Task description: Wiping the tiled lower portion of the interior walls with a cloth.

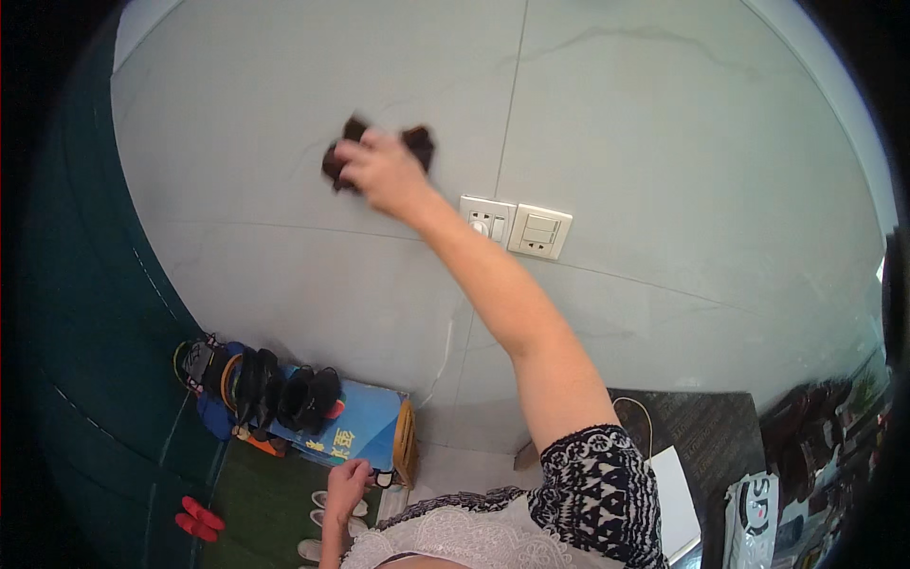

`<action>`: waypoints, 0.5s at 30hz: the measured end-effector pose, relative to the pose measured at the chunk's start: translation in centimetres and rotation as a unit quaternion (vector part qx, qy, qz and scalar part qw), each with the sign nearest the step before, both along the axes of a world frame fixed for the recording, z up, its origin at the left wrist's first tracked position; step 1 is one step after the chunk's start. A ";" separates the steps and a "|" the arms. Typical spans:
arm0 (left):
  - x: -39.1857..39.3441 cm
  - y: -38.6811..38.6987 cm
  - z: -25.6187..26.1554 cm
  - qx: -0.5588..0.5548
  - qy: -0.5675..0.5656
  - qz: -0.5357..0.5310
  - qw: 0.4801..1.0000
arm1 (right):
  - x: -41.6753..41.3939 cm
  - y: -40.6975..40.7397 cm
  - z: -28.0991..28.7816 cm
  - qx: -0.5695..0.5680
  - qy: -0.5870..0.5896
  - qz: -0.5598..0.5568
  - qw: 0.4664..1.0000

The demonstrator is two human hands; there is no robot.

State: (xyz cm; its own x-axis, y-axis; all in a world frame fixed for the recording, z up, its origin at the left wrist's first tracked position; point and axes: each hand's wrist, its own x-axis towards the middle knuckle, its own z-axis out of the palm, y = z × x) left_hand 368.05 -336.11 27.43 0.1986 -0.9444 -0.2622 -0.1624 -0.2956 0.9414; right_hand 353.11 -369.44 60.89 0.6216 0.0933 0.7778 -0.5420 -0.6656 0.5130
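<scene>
A dark brown cloth point(421, 146) is bunched under my right hand point(380, 167), which is pressed up to the grey tiled wall point(320, 284); hand and cloth are blurred. Below and to the right of that hand, a white socket plate point(488, 217) with a plug in it sits beside a cream switch plate point(540, 231). My left hand point(350, 484) is low down, near the front edge of a blue box point(373, 419). Its fingers are curled, and a small dark-rimmed object point(384, 479) shows just beside them; whether the hand holds it cannot be told.
Black shoes point(309, 398) stand on the blue box. Red slippers point(200, 519) and pale shoes point(320, 523) lie on a green mat point(263, 498). At the right are a dark patterned tabletop point(718, 427) and a white plastic packet point(752, 519). A dark green surface point(85, 320) curves along the left.
</scene>
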 end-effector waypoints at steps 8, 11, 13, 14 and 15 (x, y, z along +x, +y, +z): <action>2.7 -0.3 -0.7 0.042 0.017 -0.033 0.998 | -6.4 4.2 -0.8 0.114 0.075 -0.144 0.980; 3.2 -1.5 -2.5 0.059 -0.005 -0.041 0.997 | -11.0 6.6 0.3 0.168 0.075 -0.210 0.960; 2.7 -2.8 -2.9 0.028 -0.046 -0.081 0.995 | -13.9 7.8 0.6 0.154 0.065 -0.226 0.960; 2.2 -3.4 -2.7 0.029 -0.042 -0.082 0.995 | -15.7 8.0 0.8 0.147 0.052 -0.255 0.954; 1.2 -4.3 -2.1 0.032 -0.031 -0.098 0.994 | -17.9 8.3 1.1 0.137 0.038 -0.289 0.947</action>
